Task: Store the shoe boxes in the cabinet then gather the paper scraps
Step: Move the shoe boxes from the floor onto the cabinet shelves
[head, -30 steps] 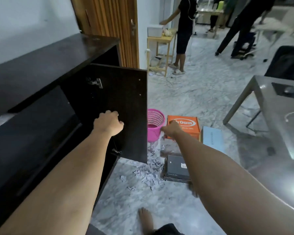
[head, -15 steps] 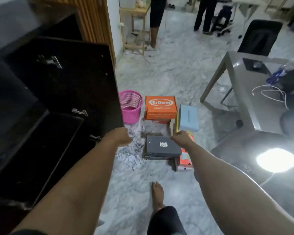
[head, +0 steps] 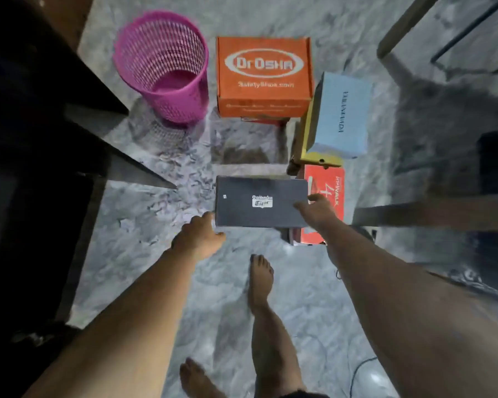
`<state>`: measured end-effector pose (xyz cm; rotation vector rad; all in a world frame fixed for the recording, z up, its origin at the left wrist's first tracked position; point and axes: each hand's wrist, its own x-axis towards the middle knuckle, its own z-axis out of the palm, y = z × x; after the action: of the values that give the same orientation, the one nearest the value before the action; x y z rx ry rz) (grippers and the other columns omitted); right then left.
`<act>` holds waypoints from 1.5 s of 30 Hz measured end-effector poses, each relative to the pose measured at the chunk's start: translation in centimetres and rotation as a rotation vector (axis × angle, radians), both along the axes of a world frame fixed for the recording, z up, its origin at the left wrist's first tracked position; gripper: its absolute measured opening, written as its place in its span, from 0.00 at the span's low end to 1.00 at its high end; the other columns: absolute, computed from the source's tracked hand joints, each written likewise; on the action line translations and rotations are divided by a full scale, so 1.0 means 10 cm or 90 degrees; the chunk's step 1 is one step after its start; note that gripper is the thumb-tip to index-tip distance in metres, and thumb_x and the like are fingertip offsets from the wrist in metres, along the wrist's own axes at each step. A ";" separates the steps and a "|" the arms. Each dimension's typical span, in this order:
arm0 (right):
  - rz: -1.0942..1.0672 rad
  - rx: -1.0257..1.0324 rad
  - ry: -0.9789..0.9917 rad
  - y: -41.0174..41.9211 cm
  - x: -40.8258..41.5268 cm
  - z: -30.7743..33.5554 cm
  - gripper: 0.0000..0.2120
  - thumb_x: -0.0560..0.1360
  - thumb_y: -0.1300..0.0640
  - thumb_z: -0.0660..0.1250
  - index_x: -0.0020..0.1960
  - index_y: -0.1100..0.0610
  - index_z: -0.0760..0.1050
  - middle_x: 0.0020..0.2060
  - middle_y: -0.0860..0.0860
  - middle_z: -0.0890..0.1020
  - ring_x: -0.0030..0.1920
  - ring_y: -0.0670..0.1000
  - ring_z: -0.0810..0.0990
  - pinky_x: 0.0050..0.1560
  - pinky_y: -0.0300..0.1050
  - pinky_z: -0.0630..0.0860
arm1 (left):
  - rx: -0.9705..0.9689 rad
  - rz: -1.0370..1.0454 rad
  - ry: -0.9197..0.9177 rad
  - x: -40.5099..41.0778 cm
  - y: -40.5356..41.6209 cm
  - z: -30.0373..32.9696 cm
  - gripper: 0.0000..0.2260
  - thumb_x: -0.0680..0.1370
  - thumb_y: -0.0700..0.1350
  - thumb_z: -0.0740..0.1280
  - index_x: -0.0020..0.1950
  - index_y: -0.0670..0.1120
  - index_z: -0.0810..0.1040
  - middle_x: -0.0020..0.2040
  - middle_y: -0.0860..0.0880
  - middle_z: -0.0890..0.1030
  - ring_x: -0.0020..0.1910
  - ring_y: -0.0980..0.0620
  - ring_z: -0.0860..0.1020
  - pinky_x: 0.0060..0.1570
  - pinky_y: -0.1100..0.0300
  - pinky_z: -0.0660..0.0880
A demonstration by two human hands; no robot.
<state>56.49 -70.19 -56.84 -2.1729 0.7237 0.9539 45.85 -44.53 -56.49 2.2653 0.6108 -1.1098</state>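
A black shoe box with a white label lies on the marble floor at the centre, apparently on top of another box. My left hand holds its near left corner. My right hand grips its right edge, fingers over the lid. An orange shoe box stands behind it. To the right, a light blue box rests on a yellow box, and a red box lies nearer. Blurred paper scraps litter the floor left of the black box. The dark cabinet stands open at the left.
A pink mesh basket stands between the cabinet and the orange box. The cabinet's open door juts out over the floor. My bare feet are just in front of the boxes. Table legs and a dark chair are at the right.
My view has tilted down to the floor. My left hand has left the cabinet door, and both hands have dropped to the black shoe box and taken hold of it.
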 end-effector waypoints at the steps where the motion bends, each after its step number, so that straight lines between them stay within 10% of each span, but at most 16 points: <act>1: -0.007 -0.011 0.005 -0.05 0.11 -0.29 0.30 0.78 0.53 0.70 0.75 0.62 0.65 0.68 0.61 0.76 0.65 0.61 0.77 0.55 0.42 0.79 | -0.008 0.026 -0.007 0.10 -0.05 -0.29 0.32 0.72 0.58 0.66 0.75 0.52 0.65 0.65 0.42 0.77 0.62 0.38 0.77 0.60 0.47 0.76; 5: -0.026 -0.068 -0.012 -0.25 0.31 -1.26 0.39 0.74 0.42 0.70 0.77 0.58 0.61 0.69 0.62 0.74 0.65 0.65 0.77 0.65 0.59 0.75 | -0.069 0.174 -0.037 0.42 -0.15 -1.23 0.31 0.68 0.56 0.70 0.70 0.52 0.70 0.61 0.45 0.81 0.57 0.42 0.82 0.54 0.49 0.80; 14: -0.072 0.028 -0.025 -0.46 0.11 -2.14 0.36 0.75 0.35 0.69 0.74 0.55 0.67 0.64 0.51 0.79 0.62 0.56 0.78 0.66 0.55 0.75 | -0.133 0.442 -0.040 0.58 -0.19 -2.16 0.17 0.79 0.47 0.68 0.68 0.50 0.74 0.58 0.49 0.79 0.56 0.45 0.78 0.55 0.50 0.76; 31: 0.113 0.042 -0.102 0.40 -0.57 -1.56 0.47 0.60 0.22 0.71 0.70 0.49 0.73 0.59 0.49 0.84 0.55 0.56 0.84 0.57 0.60 0.83 | -0.234 0.699 -0.043 -1.09 0.45 -1.52 0.23 0.77 0.43 0.69 0.72 0.52 0.71 0.59 0.50 0.80 0.56 0.48 0.80 0.59 0.46 0.79; 38: 0.300 0.067 -0.097 1.63 -1.36 -1.27 0.41 0.64 0.33 0.70 0.72 0.49 0.70 0.61 0.54 0.83 0.54 0.60 0.83 0.53 0.59 0.83 | -0.219 0.839 -0.089 -2.45 1.29 -1.04 0.23 0.78 0.40 0.68 0.72 0.52 0.70 0.49 0.56 0.79 0.47 0.53 0.80 0.53 0.49 0.79; 42: 0.372 0.095 -0.110 2.56 -1.67 -1.02 0.27 0.74 0.50 0.73 0.72 0.48 0.72 0.56 0.51 0.83 0.53 0.60 0.84 0.51 0.54 0.82 | -0.193 0.932 -0.072 -3.06 1.81 -0.72 0.23 0.77 0.45 0.68 0.70 0.58 0.66 0.62 0.53 0.76 0.59 0.49 0.78 0.51 0.46 0.82; 45: 0.408 0.142 -0.091 3.20 -1.78 -1.08 0.31 0.64 0.44 0.74 0.67 0.41 0.72 0.55 0.48 0.85 0.50 0.56 0.85 0.53 0.56 0.84 | -0.181 1.009 -0.086 -3.32 2.22 -0.67 0.17 0.77 0.45 0.67 0.64 0.56 0.70 0.64 0.52 0.74 0.61 0.45 0.76 0.44 0.43 0.84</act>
<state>38.65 -38.22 -67.69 -2.2710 -0.1684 1.1036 12.64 -22.37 -63.23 0.9524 1.5864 -0.1655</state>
